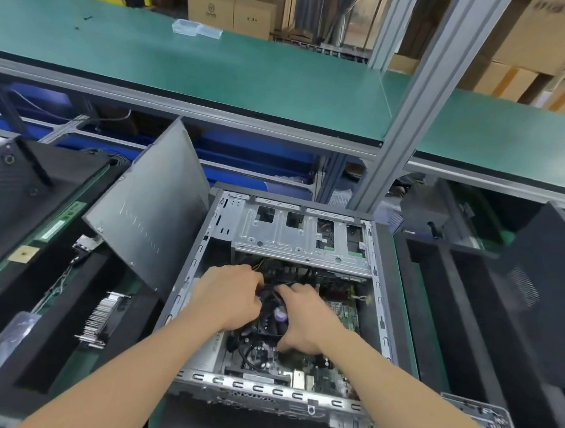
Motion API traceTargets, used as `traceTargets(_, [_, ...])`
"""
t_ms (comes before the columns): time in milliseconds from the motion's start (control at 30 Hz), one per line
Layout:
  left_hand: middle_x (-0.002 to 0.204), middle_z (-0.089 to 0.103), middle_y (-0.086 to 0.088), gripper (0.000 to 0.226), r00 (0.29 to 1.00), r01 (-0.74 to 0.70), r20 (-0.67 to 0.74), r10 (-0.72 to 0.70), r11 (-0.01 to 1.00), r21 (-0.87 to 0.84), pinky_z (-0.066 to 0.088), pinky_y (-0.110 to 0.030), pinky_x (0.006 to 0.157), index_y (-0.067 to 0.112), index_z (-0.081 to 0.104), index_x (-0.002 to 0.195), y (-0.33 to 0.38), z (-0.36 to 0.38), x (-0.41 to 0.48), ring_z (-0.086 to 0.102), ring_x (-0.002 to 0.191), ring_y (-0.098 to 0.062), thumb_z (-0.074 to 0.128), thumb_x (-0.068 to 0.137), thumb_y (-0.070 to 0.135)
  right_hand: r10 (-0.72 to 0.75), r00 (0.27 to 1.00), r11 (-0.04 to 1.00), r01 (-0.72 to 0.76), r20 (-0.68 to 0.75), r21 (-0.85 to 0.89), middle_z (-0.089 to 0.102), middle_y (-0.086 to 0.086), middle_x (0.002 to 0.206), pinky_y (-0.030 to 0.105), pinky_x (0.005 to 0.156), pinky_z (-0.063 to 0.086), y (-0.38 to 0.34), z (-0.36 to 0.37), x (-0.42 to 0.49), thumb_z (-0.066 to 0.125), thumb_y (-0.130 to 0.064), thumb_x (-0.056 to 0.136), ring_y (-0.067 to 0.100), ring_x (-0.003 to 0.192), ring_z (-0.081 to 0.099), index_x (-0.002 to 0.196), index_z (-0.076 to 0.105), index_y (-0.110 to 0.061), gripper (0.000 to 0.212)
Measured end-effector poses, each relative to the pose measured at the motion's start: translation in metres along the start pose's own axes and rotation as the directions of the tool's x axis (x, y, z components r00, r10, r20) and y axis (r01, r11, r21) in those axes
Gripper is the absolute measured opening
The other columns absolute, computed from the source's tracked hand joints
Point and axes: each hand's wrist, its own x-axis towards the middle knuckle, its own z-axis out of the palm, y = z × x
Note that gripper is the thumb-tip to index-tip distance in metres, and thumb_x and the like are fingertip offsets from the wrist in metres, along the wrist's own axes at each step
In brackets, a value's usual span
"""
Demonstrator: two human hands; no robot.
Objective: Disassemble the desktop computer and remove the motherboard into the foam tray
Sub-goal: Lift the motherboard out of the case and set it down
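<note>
An open desktop computer case [378, 307] lies on its side in front of me. Inside it sits the green motherboard [341, 310] with a black CPU cooler fan [275, 315] at its middle. My left hand [226, 298] and my right hand [304, 315] are both down in the case, with fingers curled round the two sides of the fan. Black cables run below the fan. A silver drive cage [293, 234] spans the far half of the case. Black foam trays lie at the left [52, 284] and at the right [436, 291].
The removed side panel [150, 224] leans against the case's left wall. A finned heatsink [103, 318], a bagged part [8, 341] and cables lie in the left tray. Other black cases stand at far left and right. A green shelf and a metal post rise behind.
</note>
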Motion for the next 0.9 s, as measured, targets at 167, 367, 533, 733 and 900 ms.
traceTargets(167, [0.119,0.063,0.01,0.052,1.0,0.01,-0.001,-0.01,1.0,-0.01,0.05,-0.035,0.076,0.033,0.061,0.127,0.0,-0.002,-0.002,0.062,0.103,-0.018,0.041,0.079,0.036,0.019,0.999,0.999,-0.017,-0.044,0.04,0.044,0.008,0.143,0.038,0.105,0.05,0.011,0.004,0.016,0.094,-0.042,0.056,0.031,0.13,0.047,0.158,0.027,-0.016,0.125])
traceTargets(367, [0.117,0.061,0.012,0.057,0.999,0.025,0.03,-0.022,0.997,-0.078,0.052,-0.036,0.08,0.038,0.052,0.135,0.0,-0.007,-0.001,0.062,0.106,-0.017,0.047,0.079,0.034,0.058,0.994,0.998,-0.055,-0.088,0.042,0.044,0.008,0.145,0.04,0.104,0.052,0.011,0.011,0.021,0.094,-0.034,0.06,0.032,0.132,0.047,0.156,0.029,-0.013,0.118])
traceTargets(533, [0.11,0.056,0.013,0.05,0.994,-0.044,0.098,0.048,0.998,-0.044,0.044,-0.035,0.081,0.043,0.05,0.131,0.005,-0.007,0.008,0.059,0.104,-0.017,0.066,0.084,0.048,0.116,0.981,0.993,-0.113,-0.155,0.033,0.048,0.006,0.133,0.035,0.093,0.051,0.005,0.012,0.013,0.086,-0.03,0.068,0.029,0.124,0.05,0.147,0.039,-0.015,0.093])
traceTargets(733, [0.115,0.065,0.007,0.049,0.989,-0.119,0.09,0.117,0.993,0.009,0.05,-0.04,0.092,0.04,0.064,0.126,0.025,-0.004,0.024,0.063,0.111,-0.021,0.074,0.083,0.061,0.27,0.938,0.944,-0.302,-0.216,-0.133,0.052,0.006,0.114,0.037,0.07,0.052,-0.004,0.005,-0.009,0.084,-0.072,0.062,0.026,0.101,0.064,0.12,0.041,-0.012,0.093])
traceTargets(900, [0.12,0.069,0.003,0.047,0.989,-0.084,0.123,0.081,0.996,0.018,0.055,-0.037,0.088,0.042,0.068,0.126,0.024,-0.006,0.029,0.067,0.108,-0.024,0.077,0.083,0.058,0.043,0.992,0.956,-0.075,-0.117,-0.285,0.064,0.001,0.077,0.032,0.059,0.041,-0.003,0.002,-0.03,0.048,-0.073,0.093,0.025,0.072,0.066,0.08,0.056,-0.019,0.057])
